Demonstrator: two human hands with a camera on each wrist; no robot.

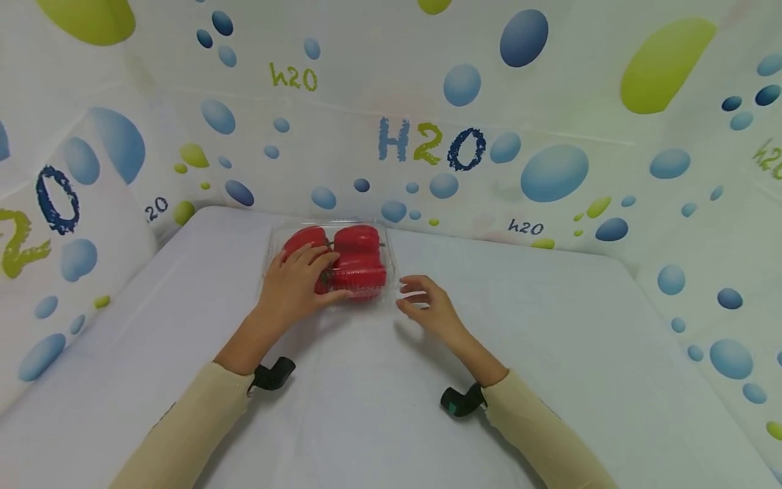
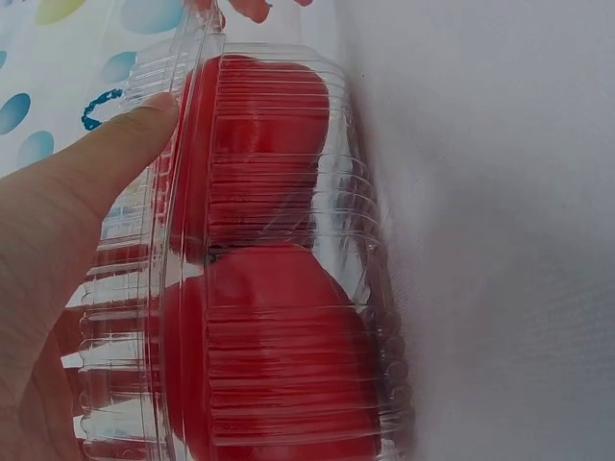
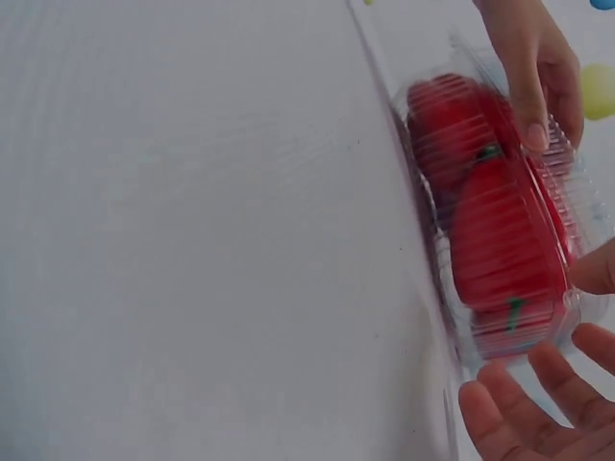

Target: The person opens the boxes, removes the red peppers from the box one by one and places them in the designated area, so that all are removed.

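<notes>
A clear plastic clamshell box (image 1: 389, 252) with several red bell peppers (image 1: 357, 239) inside sits toward the back of the table. On top of its lid rests my left hand (image 1: 290, 285), fingers spread and the thumb along the front edge. The left wrist view shows that thumb (image 2: 135, 139) against the rim, with two peppers (image 2: 264, 144) behind the ribbed front wall. Just off the box's right side hovers my right hand (image 1: 435, 307), fingers loosely bent and holding nothing. In the right wrist view, green stems (image 3: 514, 312) show through the plastic.
White cloth covers the table (image 1: 366, 394). A white curtain (image 1: 366, 88) printed with blue and green drops and "H2O" hangs behind it and at both sides. Black wrist devices (image 1: 276, 373) sit at both sleeve cuffs.
</notes>
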